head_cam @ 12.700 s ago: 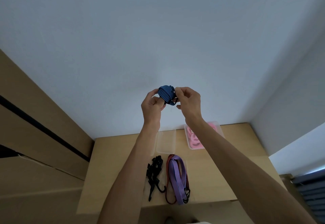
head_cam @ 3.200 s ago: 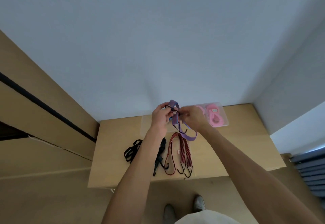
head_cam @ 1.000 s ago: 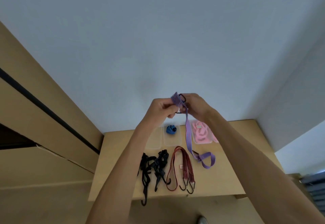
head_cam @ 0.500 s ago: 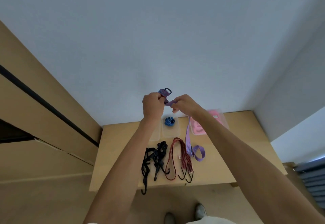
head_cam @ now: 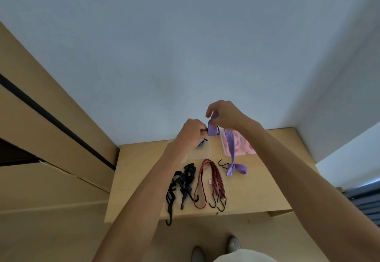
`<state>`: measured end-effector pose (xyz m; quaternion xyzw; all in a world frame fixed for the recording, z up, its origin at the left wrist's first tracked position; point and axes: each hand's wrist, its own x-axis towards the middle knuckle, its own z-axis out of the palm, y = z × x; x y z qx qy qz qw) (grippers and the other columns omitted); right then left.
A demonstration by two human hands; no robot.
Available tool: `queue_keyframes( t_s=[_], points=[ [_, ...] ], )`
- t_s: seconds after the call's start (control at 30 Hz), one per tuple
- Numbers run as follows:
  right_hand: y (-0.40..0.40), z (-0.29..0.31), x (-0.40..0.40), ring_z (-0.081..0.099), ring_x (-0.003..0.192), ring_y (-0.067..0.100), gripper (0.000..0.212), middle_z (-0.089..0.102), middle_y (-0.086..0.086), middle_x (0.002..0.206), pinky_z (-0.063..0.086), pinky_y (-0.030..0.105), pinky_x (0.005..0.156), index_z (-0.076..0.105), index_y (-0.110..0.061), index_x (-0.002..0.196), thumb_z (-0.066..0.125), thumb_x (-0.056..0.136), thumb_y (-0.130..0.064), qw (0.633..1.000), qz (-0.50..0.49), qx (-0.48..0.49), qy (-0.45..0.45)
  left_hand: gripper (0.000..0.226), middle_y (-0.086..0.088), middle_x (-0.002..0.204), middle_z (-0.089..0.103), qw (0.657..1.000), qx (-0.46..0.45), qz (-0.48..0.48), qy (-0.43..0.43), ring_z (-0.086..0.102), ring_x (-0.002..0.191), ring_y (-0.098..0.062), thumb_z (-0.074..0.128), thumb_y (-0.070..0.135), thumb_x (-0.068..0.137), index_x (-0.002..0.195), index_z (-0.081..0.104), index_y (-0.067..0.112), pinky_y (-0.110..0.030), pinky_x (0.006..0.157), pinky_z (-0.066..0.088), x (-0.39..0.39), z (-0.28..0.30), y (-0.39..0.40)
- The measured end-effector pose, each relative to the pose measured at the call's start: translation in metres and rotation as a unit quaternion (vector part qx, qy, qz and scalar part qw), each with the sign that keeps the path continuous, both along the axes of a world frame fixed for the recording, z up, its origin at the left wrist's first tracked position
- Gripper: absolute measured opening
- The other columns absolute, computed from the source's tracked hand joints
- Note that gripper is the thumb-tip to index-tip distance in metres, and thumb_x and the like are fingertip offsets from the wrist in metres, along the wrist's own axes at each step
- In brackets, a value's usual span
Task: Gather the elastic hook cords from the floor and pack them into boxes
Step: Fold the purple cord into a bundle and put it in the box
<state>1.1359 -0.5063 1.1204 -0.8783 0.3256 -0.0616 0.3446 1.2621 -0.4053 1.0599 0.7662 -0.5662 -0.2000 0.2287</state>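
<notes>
Since half a second ago, the purple cord (head_cam: 232,146) is being drawn further to the right, its lower end now lying bunched on the bench (head_cam: 267,189) beside a black hook (head_cam: 223,164), clear of the red striped cord (head_cam: 211,181). The upper end of the purple cord is being pinched between the curled fingers of the right hand (head_cam: 225,115), while the wound part is being gripped by the clenched fingers of the left hand (head_cam: 190,131), just above the bench. A blue coiled cord (head_cam: 201,143) is being kept in a clear plastic box (head_cam: 202,154), partly hidden behind the left hand. Pink cords (head_cam: 238,145) are being held in another clear box (head_cam: 226,152) to the right. Black cords (head_cam: 181,183) are lying tangled left of the red striped cord, one hook hanging over the bench edge.
</notes>
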Motion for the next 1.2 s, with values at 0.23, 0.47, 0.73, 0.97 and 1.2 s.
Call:
queue_keyframes(
  t_s=[0.23, 0.47, 0.73, 0.97, 1.2],
  points=[
    [-0.012, -0.009, -0.013, 0.069, 0.088, 0.008, 0.012, 0.076, 0.004, 0.095, 0.055, 0.021, 0.079, 0.078, -0.005, 0.093, 0.067, 0.089, -0.004, 0.971, -0.055, 0.18, -0.145, 0.042, 0.011, 0.053, 0.033, 0.978, -0.083, -0.031, 0.188, 0.026, 0.054, -0.01, 0.071, 0.014, 0.09, 0.052, 0.056, 0.021, -0.024, 0.054, 0.023, -0.002, 0.032, 0.019],
    [0.012, -0.026, -0.004, 0.059, 0.054, 0.009, 0.026, 0.068, 0.003, 0.063, 0.04, 0.02, 0.058, 0.068, -0.003, 0.086, 0.044, 0.095, 0.0, 0.937, -0.091, 0.284, -0.182, 0.027, -0.011, 0.053, 0.058, 0.941, -0.155, 0.128, 0.273, 0.037, 0.043, -0.014, 0.071, 0.012, 0.087, 0.061, 0.067, 0.004, -0.023, 0.049, 0.032, -0.008, 0.051, 0.01],
    [0.022, -0.012, 0.006, 0.052, 0.061, 0.019, 0.02, 0.058, 0.004, 0.066, 0.041, 0.034, 0.069, 0.063, -0.006, 0.104, 0.061, 0.091, -0.021, 0.853, -0.085, 0.43, -0.284, 0.032, 0.01, 0.047, 0.059, 0.914, -0.272, 0.245, 0.175, 0.042, 0.044, -0.006, 0.067, 0.016, 0.08, 0.049, 0.062, 0.022, -0.02, 0.048, 0.031, -0.001, 0.07, -0.002],
    [0.027, 0.007, 0.01, 0.053, 0.072, 0.019, 0.026, 0.066, 0.01, 0.092, 0.04, 0.029, 0.062, 0.067, -0.007, 0.085, 0.045, 0.097, -0.015, 0.978, -0.089, 0.106, -0.158, 0.03, -0.012, 0.051, 0.049, 0.898, -0.339, 0.243, 0.14, 0.03, 0.053, -0.01, 0.067, 0.01, 0.084, 0.058, 0.054, 0.002, -0.028, 0.051, 0.028, -0.003, 0.077, 0.001],
    [0.03, 0.06, 0.019, 0.058, 0.065, 0.014, 0.019, 0.066, 0.0, 0.086, 0.042, 0.029, 0.056, 0.064, -0.012, 0.098, 0.046, 0.094, -0.018, 0.916, -0.29, 0.025, -0.276, 0.037, 0.008, 0.044, 0.032, 0.918, -0.344, 0.196, -0.024, 0.024, 0.046, -0.015, 0.063, 0.003, 0.084, 0.055, 0.043, 0.012, -0.019, 0.046, 0.019, 0.002, 0.112, -0.006]
  ],
)
